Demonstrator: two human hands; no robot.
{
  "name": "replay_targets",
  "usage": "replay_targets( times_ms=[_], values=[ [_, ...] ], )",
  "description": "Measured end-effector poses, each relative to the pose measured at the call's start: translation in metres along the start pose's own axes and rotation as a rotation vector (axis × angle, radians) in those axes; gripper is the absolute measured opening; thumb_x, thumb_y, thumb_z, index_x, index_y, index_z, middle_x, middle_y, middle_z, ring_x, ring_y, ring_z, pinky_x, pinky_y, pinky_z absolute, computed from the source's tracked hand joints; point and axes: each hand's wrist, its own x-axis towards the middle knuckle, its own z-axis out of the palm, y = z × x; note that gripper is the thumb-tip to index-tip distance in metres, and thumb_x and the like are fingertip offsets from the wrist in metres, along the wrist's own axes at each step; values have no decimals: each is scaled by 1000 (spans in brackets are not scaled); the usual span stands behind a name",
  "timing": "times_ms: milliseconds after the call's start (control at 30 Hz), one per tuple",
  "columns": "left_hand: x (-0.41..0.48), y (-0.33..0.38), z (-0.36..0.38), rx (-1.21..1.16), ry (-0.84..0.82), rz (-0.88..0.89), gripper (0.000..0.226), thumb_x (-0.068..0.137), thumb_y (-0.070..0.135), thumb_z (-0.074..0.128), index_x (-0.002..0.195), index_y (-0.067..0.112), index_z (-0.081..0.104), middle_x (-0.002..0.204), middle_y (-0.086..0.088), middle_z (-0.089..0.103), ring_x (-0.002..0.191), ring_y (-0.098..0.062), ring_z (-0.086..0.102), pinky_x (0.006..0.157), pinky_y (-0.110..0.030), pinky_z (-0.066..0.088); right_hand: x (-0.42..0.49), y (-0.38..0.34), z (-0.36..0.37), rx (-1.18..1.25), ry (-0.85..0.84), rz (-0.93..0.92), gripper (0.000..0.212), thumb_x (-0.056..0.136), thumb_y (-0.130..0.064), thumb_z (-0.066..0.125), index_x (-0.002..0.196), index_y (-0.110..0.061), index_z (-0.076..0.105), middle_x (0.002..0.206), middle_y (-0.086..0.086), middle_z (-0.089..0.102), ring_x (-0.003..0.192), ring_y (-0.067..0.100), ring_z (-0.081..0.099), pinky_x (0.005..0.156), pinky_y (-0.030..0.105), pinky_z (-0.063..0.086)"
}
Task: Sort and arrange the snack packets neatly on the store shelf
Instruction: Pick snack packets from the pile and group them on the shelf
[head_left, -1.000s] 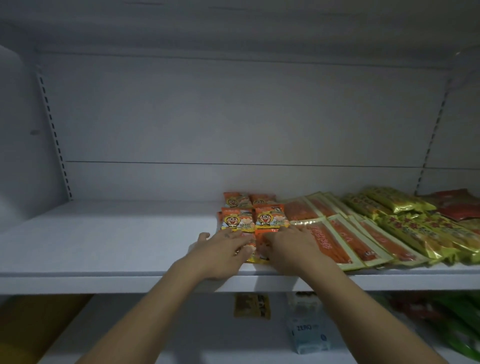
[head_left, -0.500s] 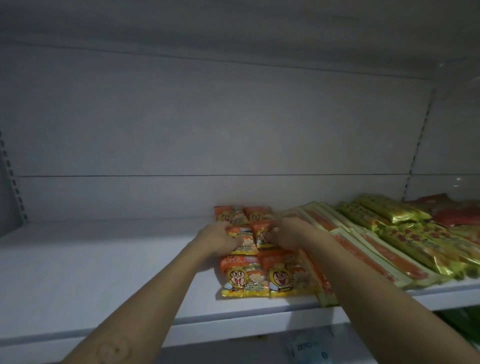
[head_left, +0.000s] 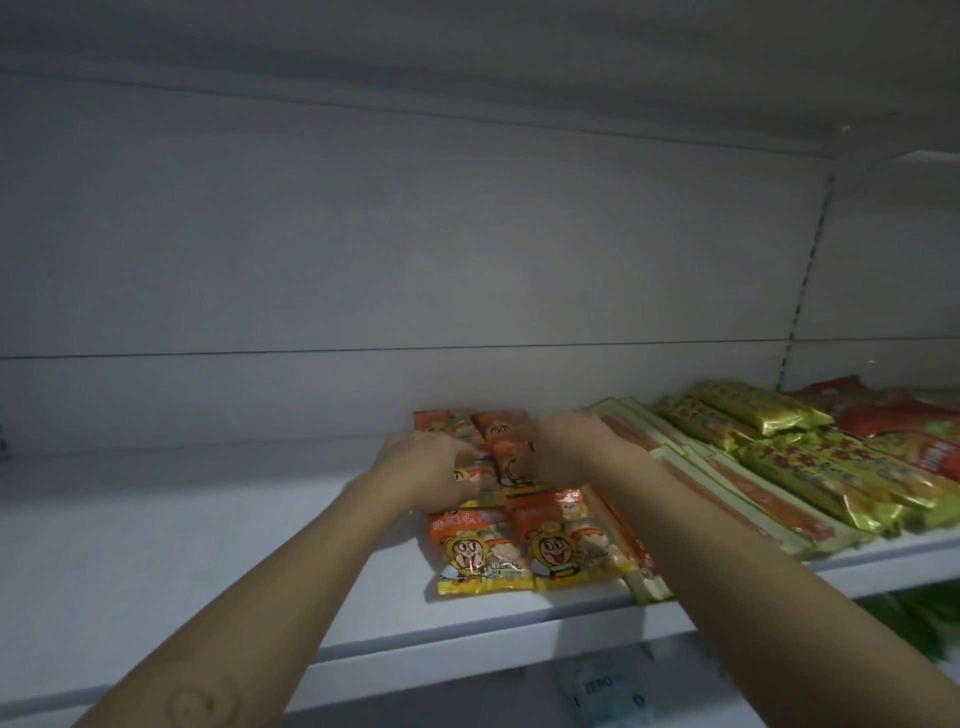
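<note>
Small orange-and-yellow cartoon snack packets lie in two columns on the white shelf. The front pair lies flat near the shelf's front edge. My left hand rests fingers-down on the middle-row left packet. On the middle-row right packet lies my right hand, fingers curled over it. A back pair peeks out behind both hands. Whether either hand grips its packet or only presses it is hidden by the fingers.
Long orange-and-cream packets lie right of the cartoon packets, then green-gold packets and red packets farther right. The shelf's left half is bare. A lower shelf holds a white "ZERO" packet.
Both hands moved from the front packets back to the middle row, uncovering the front pair. The camera moved closer and tilted up.
</note>
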Motion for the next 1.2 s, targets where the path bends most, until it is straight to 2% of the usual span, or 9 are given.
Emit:
replay_targets(
  times_ms=[133, 267, 467, 633, 733, 833, 967, 1067, 1200],
  values=[
    [-1, 7, 3, 9, 18, -32, 57, 91, 62, 53, 142, 39, 47, 143, 0, 53, 131, -25, 46, 103, -42, 39, -4, -2, 14, 44, -29, 8, 42, 99, -32, 50, 141, -29, 48, 138, 7, 56, 126, 30, 51, 106, 46, 38],
    [-24, 9, -9, -35, 98, 25, 54, 94, 61, 49, 143, 39, 44, 146, -4, 47, 134, -27, 39, 106, -44, 35, -29, 6, -6, 48, 114, -35, 51, 98, -42, 52, 147, -31, 41, 138, 7, 56, 127, 30, 51, 104, 42, 38],
    [-71, 20, -12, -80, 58, -25, 39, 87, 62, 61, 113, 33, 67, 110, 10, 66, 97, -13, 61, 85, -36, 53, -80, 14, -13, 59, 10, -158, 38, 95, -41, 60, 133, -39, 57, 134, -7, 60, 119, 18, 57, 95, 37, 49],
    [-84, 30, 13, -235, 100, -140, 14, 93, 46, 62, 98, 34, 58, 99, 11, 58, 85, -6, 56, 78, -31, 51, -87, 3, 13, 75, -53, -245, 42, 95, -15, 54, 127, -41, 61, 122, 2, 60, 105, 23, 58, 86, 40, 55],
    [-89, 32, 11, -209, 116, -128, 29, 95, 50, 56, 118, 35, 62, 109, 10, 53, 98, -11, 55, 86, -32, 50, -84, 9, 17, 92, -11, -245, 44, 95, -18, 57, 133, -40, 57, 127, 2, 61, 108, 23, 58, 82, 34, 54],
    [-93, 41, 10, -142, 125, -80, 46, 98, 54, 45, 140, 37, 51, 138, 7, 53, 125, -18, 49, 100, -38, 45, -82, 15, 20, 73, 26, -198, 54, 92, -16, 57, 142, -36, 49, 139, 0, 55, 123, 23, 53, 80, 32, 46],
    [-93, 62, 21, -42, -127, -33, 52, 106, 46, 24, 157, 34, 18, 165, 0, 14, 151, -24, 14, 120, -41, 20, -84, 13, 25, 36, -41, -195, 41, 95, -14, 52, 132, -29, 60, 124, 1, 65, 107, 24, 61, 77, 31, 50],
    [-93, 67, 24, 22, -197, -68, 54, 107, 44, 15, 158, 34, 2, 166, -1, -6, 153, -24, -7, 124, -43, 7, -84, 11, 27, 8, -50, -181, 41, 92, -7, 48, 129, -21, 62, 120, 5, 66, 104, 25, 62, 83, 35, 55],
    [-91, 68, 24, 30, -219, -103, 53, 107, 45, 14, 157, 36, -1, 166, 1, -8, 152, -22, -10, 124, -47, 7, -85, 13, 27, -22, -31, -184, 41, 93, -6, 47, 130, -21, 61, 125, 5, 64, 113, 25, 59, 91, 39, 48]
  ],
)
